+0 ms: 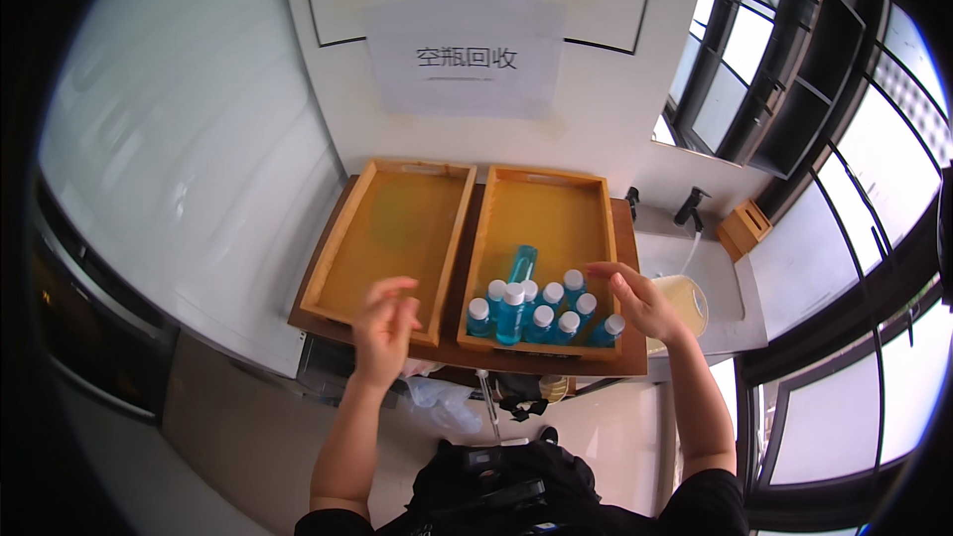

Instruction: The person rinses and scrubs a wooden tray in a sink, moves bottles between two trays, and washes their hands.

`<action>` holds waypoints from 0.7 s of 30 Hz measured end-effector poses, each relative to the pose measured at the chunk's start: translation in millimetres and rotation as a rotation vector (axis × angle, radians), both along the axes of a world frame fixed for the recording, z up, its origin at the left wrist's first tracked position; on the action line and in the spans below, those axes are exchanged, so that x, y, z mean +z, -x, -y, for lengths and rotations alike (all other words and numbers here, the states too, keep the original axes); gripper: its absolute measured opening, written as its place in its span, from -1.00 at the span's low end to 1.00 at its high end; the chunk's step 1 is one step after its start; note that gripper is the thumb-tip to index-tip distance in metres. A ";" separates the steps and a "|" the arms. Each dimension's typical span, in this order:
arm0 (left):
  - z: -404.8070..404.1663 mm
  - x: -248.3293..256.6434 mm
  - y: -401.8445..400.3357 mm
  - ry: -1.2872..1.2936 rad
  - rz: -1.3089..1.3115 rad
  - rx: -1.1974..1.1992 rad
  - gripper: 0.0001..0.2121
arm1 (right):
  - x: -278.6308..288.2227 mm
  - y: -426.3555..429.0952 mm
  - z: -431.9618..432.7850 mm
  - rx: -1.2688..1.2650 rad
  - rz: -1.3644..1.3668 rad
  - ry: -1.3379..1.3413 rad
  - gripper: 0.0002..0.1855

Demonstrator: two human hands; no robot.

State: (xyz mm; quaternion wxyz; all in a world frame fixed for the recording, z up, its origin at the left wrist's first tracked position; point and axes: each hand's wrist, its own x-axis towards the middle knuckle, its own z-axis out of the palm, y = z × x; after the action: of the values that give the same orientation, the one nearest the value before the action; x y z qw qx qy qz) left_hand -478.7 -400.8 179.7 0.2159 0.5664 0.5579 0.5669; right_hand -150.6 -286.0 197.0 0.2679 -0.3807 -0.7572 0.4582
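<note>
My left hand [387, 324] hovers over the front right corner of the left wooden tray [336, 242], fingers curled and nothing seen in it. My right hand [644, 301] is raised by the right rim of the right wooden tray [612, 238], thumb and fingers apart. Several small bottles of blue liquid with white caps stand in the front of the right tray, among them a taller one [511, 316] and one in the right corner [607, 330]. Behind them lies a blue bottle [524, 262] on its side.
The trays rest on a brown table [633, 350]. At right, water runs from a black faucet [691, 207] into a white sink [718, 268] holding a pale yellow basin [683, 298]. A wooden tissue box [744, 227] stands behind. A plastic bag [447, 402] hangs below the table.
</note>
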 end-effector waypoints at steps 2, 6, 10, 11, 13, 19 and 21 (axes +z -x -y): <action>5.9 -4.7 33.7 -0.074 -0.285 0.299 -0.92 | 9.3 1.4 10.6 -0.113 0.062 -0.080 -0.65; 7.6 -26.4 132.7 0.117 -0.807 0.685 -0.84 | 26.1 23.5 27.5 -0.247 0.020 -0.422 -0.75; -24.6 -16.4 167.6 0.675 -0.770 0.490 -0.67 | 33.8 43.1 43.2 -0.342 -0.040 -0.571 -0.80; -32.0 -17.0 170.4 0.728 -0.823 0.422 -0.67 | 36.3 49.0 50.4 -0.355 -0.057 -0.579 -0.81; -45.1 -23.2 174.1 0.699 -0.829 0.354 -0.70 | 38.9 57.5 65.6 -0.367 -0.052 -0.608 -0.81; -42.9 -9.1 183.1 0.613 -0.732 0.242 -0.78 | 29.4 87.3 124.3 -0.456 0.012 -0.611 -0.79; -41.1 -11.7 192.9 0.500 -0.555 0.220 -0.80 | 25.9 92.1 143.8 -0.492 0.019 -0.553 -0.77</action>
State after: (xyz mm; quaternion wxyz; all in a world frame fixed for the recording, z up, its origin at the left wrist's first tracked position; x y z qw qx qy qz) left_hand -671.6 -359.8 168.0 0.1258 0.5650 0.7734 0.2584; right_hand -242.7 -429.8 222.8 0.4559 -0.4688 -0.7406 0.1545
